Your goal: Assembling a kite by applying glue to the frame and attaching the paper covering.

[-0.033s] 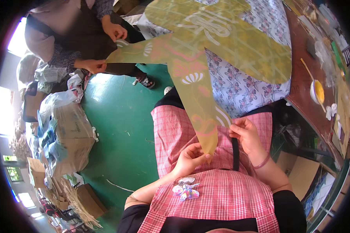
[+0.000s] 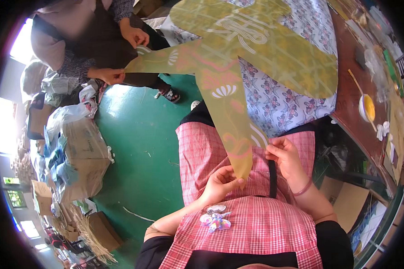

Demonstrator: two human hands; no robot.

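A thin, yellow-green printed sheet (image 2: 226,112), cut like a swallow kite with broad wings and a forked tail, stretches from the table toward my lap. At the narrow tip of the nearer tail, my left hand (image 2: 219,184) pinches the sheet between thumb and fingers. Higher on the same tail, beside the white stripes, my right hand (image 2: 284,156) pinches its right edge. Another person grips the other tail at the far left, with one hand (image 2: 133,35) above and one hand (image 2: 107,75) at its end. Floral cloth (image 2: 274,110) lies under the wings.
On the brown table (image 2: 345,105) at right stands a white bowl (image 2: 362,107) of yellow contents, with a stick across it. Large wrapped bags (image 2: 83,157) line the left side of the green floor (image 2: 134,179). An open cardboard box (image 2: 345,197) sits lower right.
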